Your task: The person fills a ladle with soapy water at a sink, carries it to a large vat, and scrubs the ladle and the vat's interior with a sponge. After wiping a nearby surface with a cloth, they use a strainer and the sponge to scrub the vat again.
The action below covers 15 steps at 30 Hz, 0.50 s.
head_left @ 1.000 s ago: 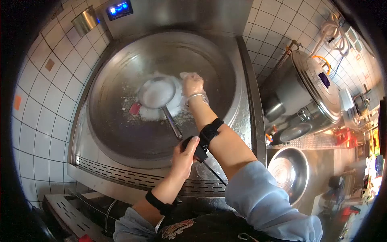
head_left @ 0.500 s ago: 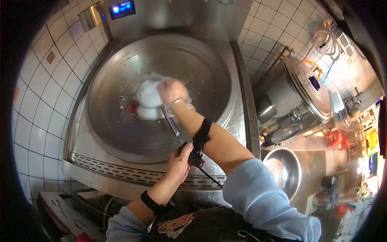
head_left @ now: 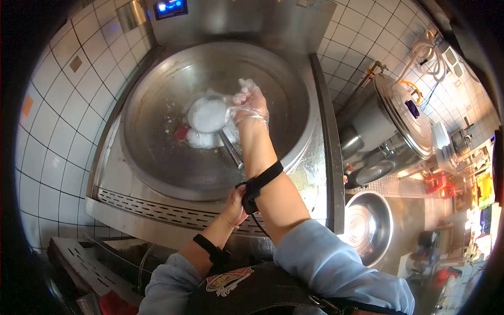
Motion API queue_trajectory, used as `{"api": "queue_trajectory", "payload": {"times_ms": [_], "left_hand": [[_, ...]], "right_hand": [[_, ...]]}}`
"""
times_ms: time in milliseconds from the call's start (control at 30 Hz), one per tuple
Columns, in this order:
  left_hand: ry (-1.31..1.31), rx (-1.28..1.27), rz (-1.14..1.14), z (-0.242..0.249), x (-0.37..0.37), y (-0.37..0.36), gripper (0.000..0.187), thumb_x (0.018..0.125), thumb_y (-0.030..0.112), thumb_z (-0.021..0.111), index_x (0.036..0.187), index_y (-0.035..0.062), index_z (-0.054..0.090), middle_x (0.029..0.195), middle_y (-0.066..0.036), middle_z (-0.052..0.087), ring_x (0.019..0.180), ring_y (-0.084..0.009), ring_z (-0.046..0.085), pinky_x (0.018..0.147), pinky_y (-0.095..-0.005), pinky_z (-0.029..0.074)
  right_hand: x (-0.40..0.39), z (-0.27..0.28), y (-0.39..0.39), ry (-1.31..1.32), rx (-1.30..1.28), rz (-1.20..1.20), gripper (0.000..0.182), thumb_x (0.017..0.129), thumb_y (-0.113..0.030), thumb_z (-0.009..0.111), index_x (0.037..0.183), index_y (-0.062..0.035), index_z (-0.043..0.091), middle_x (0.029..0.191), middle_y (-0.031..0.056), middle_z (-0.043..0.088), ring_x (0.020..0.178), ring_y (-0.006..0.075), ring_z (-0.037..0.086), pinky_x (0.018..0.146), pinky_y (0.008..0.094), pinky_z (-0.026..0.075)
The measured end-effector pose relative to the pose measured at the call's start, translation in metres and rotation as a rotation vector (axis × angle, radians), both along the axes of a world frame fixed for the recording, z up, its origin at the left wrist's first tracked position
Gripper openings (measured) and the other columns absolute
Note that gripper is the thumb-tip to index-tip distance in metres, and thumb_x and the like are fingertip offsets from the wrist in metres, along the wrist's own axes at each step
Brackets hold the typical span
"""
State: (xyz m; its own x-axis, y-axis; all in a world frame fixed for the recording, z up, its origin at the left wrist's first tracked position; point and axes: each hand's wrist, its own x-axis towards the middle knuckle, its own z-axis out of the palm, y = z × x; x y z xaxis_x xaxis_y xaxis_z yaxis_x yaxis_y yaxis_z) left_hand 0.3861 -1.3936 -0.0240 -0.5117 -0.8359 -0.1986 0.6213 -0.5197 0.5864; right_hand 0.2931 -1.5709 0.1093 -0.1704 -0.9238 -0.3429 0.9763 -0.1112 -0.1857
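Note:
A large round steel wok holds a ladle whose bowl is full of white foam. Beside the ladle's bowl lies a small red item, with more foam below. My right hand, in a clear plastic glove, is over the wok just right of the ladle's bowl, fingers curled; whether anything is in them is hidden. My left hand is at the wok's front edge, its fingers around a black device strapped to my right forearm.
A lidded steel pot stands at the right, with a hose above it. A metal basin sits on the floor at lower right. A steel cup and a lit blue display are at upper left.
My right hand has moved away from the foam to the right and up, uncovering the ladle's bowl. My left hand stays at the black device. The view has shifted slightly.

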Motion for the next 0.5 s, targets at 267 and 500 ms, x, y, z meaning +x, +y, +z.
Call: {"api": "queue_trajectory", "payload": {"times_ms": [267, 500], "left_hand": [[-0.074, 0.051, -0.194, 0.033, 0.012, 0.015, 0.026, 0.088, 0.030, 0.049, 0.096, 0.0052, 0.053, 0.081, -0.004, 0.058, 0.065, -0.0155, 0.058, 0.049, -0.0326, 0.047], [-0.175, 0.135, -0.491, 0.030, 0.005, 0.010, 0.040, 0.093, 0.038, 0.035, 0.120, 0.0087, 0.039, 0.105, -0.011, 0.057, 0.095, -0.0240, 0.057, 0.078, -0.0413, 0.048]], "right_hand": [[-0.025, -0.072, -0.033, 1.469, 0.244, -0.260, 0.019, 0.080, -0.020, 0.050, 0.083, -0.0036, 0.060, 0.069, 0.0069, 0.061, 0.061, 0.0203, 0.058, 0.057, 0.0329, 0.047], [-0.002, -0.043, 0.023, 2.280, 0.064, -0.160, 0.027, 0.080, -0.035, 0.051, 0.088, -0.0107, 0.060, 0.081, 0.0184, 0.062, 0.081, 0.0361, 0.059, 0.071, 0.0448, 0.047]]}}
